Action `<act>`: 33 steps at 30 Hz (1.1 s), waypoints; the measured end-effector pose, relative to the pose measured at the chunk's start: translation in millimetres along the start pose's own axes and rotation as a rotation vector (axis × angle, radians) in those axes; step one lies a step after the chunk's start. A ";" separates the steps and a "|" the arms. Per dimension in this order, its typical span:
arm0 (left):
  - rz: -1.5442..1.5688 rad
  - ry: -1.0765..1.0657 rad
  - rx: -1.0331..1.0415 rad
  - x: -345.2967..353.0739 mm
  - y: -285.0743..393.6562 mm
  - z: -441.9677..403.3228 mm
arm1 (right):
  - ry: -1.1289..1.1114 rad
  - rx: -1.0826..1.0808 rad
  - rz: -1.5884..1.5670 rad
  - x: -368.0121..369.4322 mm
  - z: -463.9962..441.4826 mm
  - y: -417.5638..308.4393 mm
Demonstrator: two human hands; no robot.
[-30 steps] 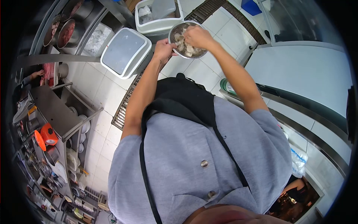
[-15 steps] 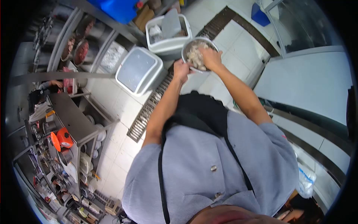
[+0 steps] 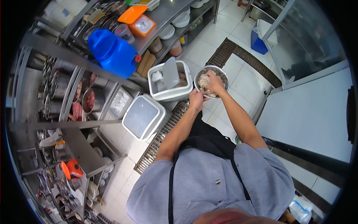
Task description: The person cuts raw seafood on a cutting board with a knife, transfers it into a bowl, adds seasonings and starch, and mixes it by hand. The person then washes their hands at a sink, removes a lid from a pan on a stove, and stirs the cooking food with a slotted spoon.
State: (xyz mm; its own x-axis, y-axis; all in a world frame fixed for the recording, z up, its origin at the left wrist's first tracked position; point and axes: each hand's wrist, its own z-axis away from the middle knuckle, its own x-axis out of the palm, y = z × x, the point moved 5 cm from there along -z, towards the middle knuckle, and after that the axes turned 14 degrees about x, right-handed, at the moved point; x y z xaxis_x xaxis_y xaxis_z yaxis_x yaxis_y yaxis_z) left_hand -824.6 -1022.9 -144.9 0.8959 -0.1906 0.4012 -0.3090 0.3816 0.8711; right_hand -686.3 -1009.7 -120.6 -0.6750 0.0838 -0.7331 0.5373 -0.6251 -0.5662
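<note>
A round metal bowl (image 3: 226,76) with pale, wet-looking pieces of food (image 3: 204,81) is held out in front of my body, above the tiled floor. My left hand (image 3: 196,99) grips its near left rim, thumb at the edge. Inside the bowl, my right hand (image 3: 215,83) is closed around some of the pale pieces; its fingertips are partly hidden among them. Just left of the bowl stands an open white bin (image 3: 172,94) with its grey flap tilted up and plastic bags inside.
A second white bin (image 3: 141,117) with a closed grey lid stands nearer. Left are a blue jug (image 3: 112,52), an orange scale (image 3: 143,25) on a metal counter, and pots of red meat (image 3: 90,100). A white chest (image 3: 305,115) flanks the right. A drain grate (image 3: 160,138) crosses the floor.
The view has tilted up and shifted, bringing the blue jug and scale into sight. My left hand still holds the bowl, while my right hand has shifted among the pieces.
</note>
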 end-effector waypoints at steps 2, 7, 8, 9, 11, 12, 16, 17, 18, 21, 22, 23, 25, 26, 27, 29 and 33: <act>-0.014 0.073 -0.019 7.5 -0.1 -36.9 | 0.088 0.000 0.047 -9.7 -35.8 -9.2; 0.049 0.079 0.073 32.6 35.4 -141.9 | 0.265 -0.309 0.191 -86.7 -75.9 -112.2; 0.052 0.109 0.111 37.3 47.2 -164.1 | 0.338 -0.462 0.192 -99.7 -90.5 -132.8; 0.050 0.136 0.149 41.3 61.0 -183.3 | 0.324 -0.464 0.194 -108.5 -113.1 -141.6; 0.083 0.185 0.163 51.6 89.3 -222.3 | 0.355 -0.710 -0.074 -139.2 -147.2 -162.9; 0.112 0.229 0.174 54.3 100.0 -241.6 | 0.350 -0.707 -0.072 -156.1 -157.9 -167.4; 0.189 0.332 0.363 53.2 155.8 -319.9 | 0.300 -0.434 -0.445 -211.1 -216.7 -109.0; 0.218 0.361 0.402 49.6 167.3 -341.7 | 0.311 -0.405 -0.410 -219.2 -235.6 -79.6; 0.247 0.392 0.442 44.5 177.1 -363.7 | 0.299 -0.336 -0.435 -225.5 -252.5 -45.3; 0.244 0.515 0.520 29.4 195.7 -423.6 | 0.160 0.080 -0.509 -240.2 -300.7 85.3; 0.261 0.543 0.537 27.6 199.4 -439.6 | 0.193 0.192 -0.583 -251.0 -309.9 118.9; 0.257 0.570 0.561 26.9 197.9 -449.4 | 0.186 0.252 -0.581 -260.3 -322.1 157.1; 0.239 0.613 0.594 25.9 191.8 -464.4 | 0.176 0.357 -0.579 -277.4 -341.6 219.0; 0.269 0.661 0.616 25.2 182.8 -470.3 | 0.178 0.396 -0.579 -288.7 -358.3 235.6; 0.300 0.708 0.634 30.9 175.4 -472.6 | 0.162 0.390 -0.578 -297.5 -380.9 239.2; 0.352 0.756 0.605 50.3 151.9 -467.4 | 0.069 0.490 -0.572 -310.0 -409.2 254.5; 0.227 0.714 0.369 118.0 105.5 -481.6 | -0.037 0.269 -0.436 -342.6 -518.3 225.1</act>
State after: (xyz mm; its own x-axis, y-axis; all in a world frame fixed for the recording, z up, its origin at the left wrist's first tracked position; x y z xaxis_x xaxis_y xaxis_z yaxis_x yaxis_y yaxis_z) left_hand -597.8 -569.6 -142.0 0.7477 0.5218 0.4107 -0.4797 -0.0033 0.8774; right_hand -71.9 -776.8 -192.2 -0.8273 0.3569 -0.4338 0.0557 -0.7164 -0.6955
